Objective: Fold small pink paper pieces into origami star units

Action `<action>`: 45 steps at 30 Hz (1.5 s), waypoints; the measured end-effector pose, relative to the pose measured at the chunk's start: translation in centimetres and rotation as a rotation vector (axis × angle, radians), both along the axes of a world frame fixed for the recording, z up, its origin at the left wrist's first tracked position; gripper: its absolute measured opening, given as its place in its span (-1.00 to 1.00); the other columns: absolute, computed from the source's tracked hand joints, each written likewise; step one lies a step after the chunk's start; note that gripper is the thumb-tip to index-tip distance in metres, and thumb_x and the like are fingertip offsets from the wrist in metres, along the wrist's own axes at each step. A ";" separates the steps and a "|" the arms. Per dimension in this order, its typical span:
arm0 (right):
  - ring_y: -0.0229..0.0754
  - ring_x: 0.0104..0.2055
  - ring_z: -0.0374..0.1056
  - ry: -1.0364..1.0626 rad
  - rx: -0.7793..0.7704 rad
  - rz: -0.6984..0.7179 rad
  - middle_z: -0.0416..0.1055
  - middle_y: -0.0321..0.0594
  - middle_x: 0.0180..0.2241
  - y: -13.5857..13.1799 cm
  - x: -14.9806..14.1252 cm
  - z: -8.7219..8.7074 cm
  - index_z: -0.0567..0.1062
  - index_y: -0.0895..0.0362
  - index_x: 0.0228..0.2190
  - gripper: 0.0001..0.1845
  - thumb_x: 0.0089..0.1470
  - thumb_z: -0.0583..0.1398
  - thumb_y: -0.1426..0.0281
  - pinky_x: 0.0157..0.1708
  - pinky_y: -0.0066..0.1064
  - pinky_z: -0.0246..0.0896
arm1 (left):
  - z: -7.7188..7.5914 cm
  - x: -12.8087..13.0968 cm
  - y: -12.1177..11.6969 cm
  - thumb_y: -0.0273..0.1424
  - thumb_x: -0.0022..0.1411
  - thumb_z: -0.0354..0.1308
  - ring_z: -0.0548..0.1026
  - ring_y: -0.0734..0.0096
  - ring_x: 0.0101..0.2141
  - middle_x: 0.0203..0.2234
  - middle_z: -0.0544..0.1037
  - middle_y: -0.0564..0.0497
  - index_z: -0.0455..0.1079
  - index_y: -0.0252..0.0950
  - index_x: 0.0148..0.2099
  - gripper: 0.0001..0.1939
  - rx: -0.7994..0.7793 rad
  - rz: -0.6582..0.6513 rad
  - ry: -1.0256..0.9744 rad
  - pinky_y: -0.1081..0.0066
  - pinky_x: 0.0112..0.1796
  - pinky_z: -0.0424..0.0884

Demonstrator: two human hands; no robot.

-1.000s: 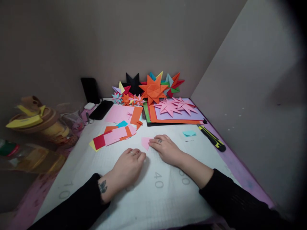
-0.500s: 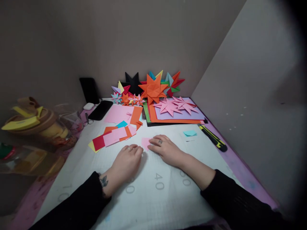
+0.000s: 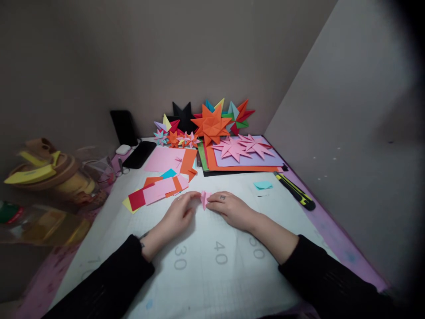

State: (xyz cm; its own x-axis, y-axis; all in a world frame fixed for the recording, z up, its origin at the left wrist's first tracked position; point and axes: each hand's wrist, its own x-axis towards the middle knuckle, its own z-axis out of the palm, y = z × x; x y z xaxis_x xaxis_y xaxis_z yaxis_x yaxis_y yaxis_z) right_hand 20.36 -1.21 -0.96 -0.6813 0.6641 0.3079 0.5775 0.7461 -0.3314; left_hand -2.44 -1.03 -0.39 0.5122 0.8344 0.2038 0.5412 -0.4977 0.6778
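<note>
A small piece of pink paper [image 3: 204, 200] stands partly folded up on the white mat [image 3: 232, 283], between my two hands. My right hand [image 3: 230, 210] holds its right side with the fingertips. From the left, my left hand [image 3: 179, 212] reaches to the paper's upper left edge with its fingers stretched; its thumb is apart from them and touches no paper. The fingertips partly cover the folds.
Left of the hands lie coloured paper strips [image 3: 159, 190]. Folded paper stars [image 3: 212, 124] stand at the back. On the right are a folded turquoise paper [image 3: 263, 185] and a yellow-black cutter [image 3: 295, 190]. A phone [image 3: 139, 154] and a bottle [image 3: 43, 223] are at left.
The pink paper lay flat and now has its sides raised and looks narrower. My left hand has turned and moved up to its edge, its curled fingers stretching out. My right hand stays almost in place.
</note>
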 end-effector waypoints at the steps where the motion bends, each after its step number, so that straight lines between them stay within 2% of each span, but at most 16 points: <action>1: -0.15 -0.02 0.31 0.012 0.001 0.011 0.44 -0.15 -0.07 0.0 -0.1 -0.1 0.48 0.08 -0.12 -0.68 0.15 0.05 0.55 -0.02 -0.25 0.19 | -0.1 0.1 0.1 -0.66 0.10 -0.06 0.37 0.32 0.00 0.00 0.41 -0.09 0.23 -0.27 0.09 -0.51 0.023 -0.001 -0.001 0.22 0.02 0.30; 6: -0.19 0.01 0.29 0.044 -0.022 0.090 0.43 -0.16 -0.04 0.2 -0.8 -0.1 0.44 0.08 -0.06 -0.63 0.16 0.02 0.57 0.01 -0.30 0.20 | -0.5 0.5 0.7 -0.58 0.20 0.00 0.40 0.33 -0.05 -0.06 0.46 -0.07 0.35 -0.24 0.01 -0.65 0.184 0.003 0.076 0.25 -0.03 0.34; 10: -0.17 0.07 0.25 -0.016 -0.014 0.135 0.40 -0.18 0.00 0.2 -1.2 -0.1 0.42 0.05 -0.03 -0.64 0.19 0.03 0.53 0.05 -0.24 0.14 | -0.3 -0.4 0.9 -0.47 0.22 0.08 0.33 0.19 0.00 -0.06 0.46 -0.06 0.48 -0.20 -0.21 -0.83 0.383 0.018 0.206 0.14 -0.03 0.30; 14: -0.07 0.19 0.09 -0.126 0.032 0.131 0.33 -0.20 0.08 0.0 -1.2 -0.1 0.36 -0.01 0.03 -0.62 0.23 0.01 0.48 0.11 -0.07 0.02 | 0.4 -1.7 0.9 -0.45 0.25 0.05 0.26 0.10 0.08 -0.06 0.49 -0.01 0.48 -0.15 -0.20 -0.82 0.511 -0.128 0.318 0.07 -0.02 0.23; 17: -0.02 0.25 -0.03 -0.185 0.071 0.118 0.27 -0.20 0.13 -0.2 -1.1 0.3 0.33 -0.04 0.06 -0.63 0.24 0.01 0.43 0.14 0.01 -0.05 | 0.8 -2.3 1.1 -0.43 0.28 0.03 0.31 0.17 0.03 -0.12 0.53 0.01 0.47 -0.15 -0.16 -0.80 0.463 -0.245 0.328 0.15 -0.05 0.25; 22: -0.09 0.25 -0.01 -0.231 0.058 0.182 0.32 -0.20 0.09 -0.6 -1.3 1.1 0.34 0.00 0.05 -0.64 0.25 -0.01 0.46 0.16 0.02 -0.10 | 0.9 -2.2 1.5 -0.37 0.29 0.03 0.42 0.35 -0.18 -0.24 0.54 -0.02 0.48 -0.22 -0.21 -0.81 0.266 -0.276 0.208 0.33 -0.15 0.32; 27: -0.09 0.19 0.08 -0.201 0.048 0.194 0.36 -0.24 0.05 -0.8 -1.3 0.9 0.39 0.01 -0.01 -0.68 0.24 0.01 0.44 0.15 -0.02 -0.06 | 0.9 -1.8 1.3 -0.35 0.26 0.05 0.40 0.35 -0.22 -0.31 0.52 -0.03 0.49 -0.24 -0.28 -0.81 0.130 -0.180 0.133 0.36 -0.18 0.32; 35: -0.09 0.17 0.07 -0.134 -0.028 0.178 0.39 -0.24 0.01 -0.8 -1.3 0.5 0.42 0.03 -0.07 -0.67 0.18 0.04 0.54 0.17 -0.01 -0.11 | 0.8 -1.0 1.1 -0.39 0.17 0.08 0.37 0.34 -0.28 -0.36 0.46 0.01 0.42 -0.26 -0.41 -0.85 0.085 -0.009 0.194 0.33 -0.23 0.26; 40: -0.09 0.16 0.07 -0.122 -0.096 0.145 0.39 -0.23 0.01 -0.8 -1.3 0.5 0.35 0.05 0.01 -0.50 0.08 0.02 0.66 0.18 0.00 -0.16 | 0.4 -0.7 1.2 -0.39 0.14 0.07 0.36 0.34 -0.30 -0.40 0.44 0.02 0.39 -0.26 -0.46 -0.85 0.073 0.027 0.203 0.31 -0.22 0.23; 45: -0.08 0.15 0.08 -0.115 -0.068 0.177 0.40 -0.26 0.00 -0.7 -1.2 0.3 0.39 0.02 0.00 -0.56 0.13 0.04 0.59 0.18 0.00 -0.20 | 0.3 -0.4 1.4 -0.39 0.12 0.08 0.35 0.35 -0.31 -0.41 0.44 0.03 0.36 -0.27 -0.49 -0.84 0.068 0.054 0.208 0.31 -0.22 0.22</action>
State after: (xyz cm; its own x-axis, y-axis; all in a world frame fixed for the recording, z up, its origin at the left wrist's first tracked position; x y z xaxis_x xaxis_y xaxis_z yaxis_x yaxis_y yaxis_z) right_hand 19.13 -1.88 -0.69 -0.8169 0.5480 0.1800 0.4767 0.8171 -0.3240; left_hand -2.89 0.35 -0.06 0.5038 0.8498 0.1551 0.6932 -0.5049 0.5144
